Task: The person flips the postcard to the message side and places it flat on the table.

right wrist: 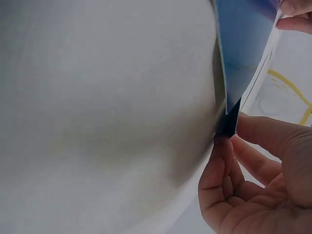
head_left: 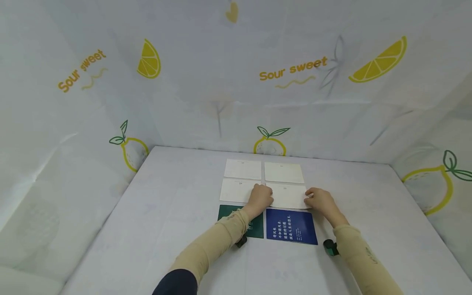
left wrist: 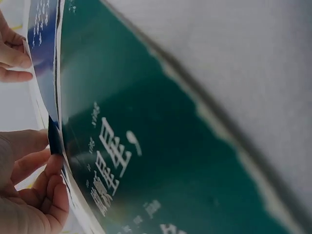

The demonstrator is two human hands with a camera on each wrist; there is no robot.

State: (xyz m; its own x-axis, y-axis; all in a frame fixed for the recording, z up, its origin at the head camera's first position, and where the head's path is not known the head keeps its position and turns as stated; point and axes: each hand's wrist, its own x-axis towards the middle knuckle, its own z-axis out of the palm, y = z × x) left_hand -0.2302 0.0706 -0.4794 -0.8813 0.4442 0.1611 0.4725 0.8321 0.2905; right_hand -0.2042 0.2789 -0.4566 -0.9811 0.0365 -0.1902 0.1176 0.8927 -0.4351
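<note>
Over the pale worktop, the left hand and right hand, nearly closed, pinch a thin white card by its 9 and 3 o'clock edges. 3 matching cards lie from 9 to 12 o'clock; a glossy blue card at 6; a green card at 8, partly blocked by a wrinkled beige sleeve.

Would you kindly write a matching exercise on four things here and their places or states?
1. Green card
2. Blue card
3. Left hand
4. Right hand

A. Pinching a white card, right edge
B. In head view, partly behind left sleeve
C. Lying right of green card
D. Pinching that white card, left edge

1-B, 2-C, 3-D, 4-A
</note>
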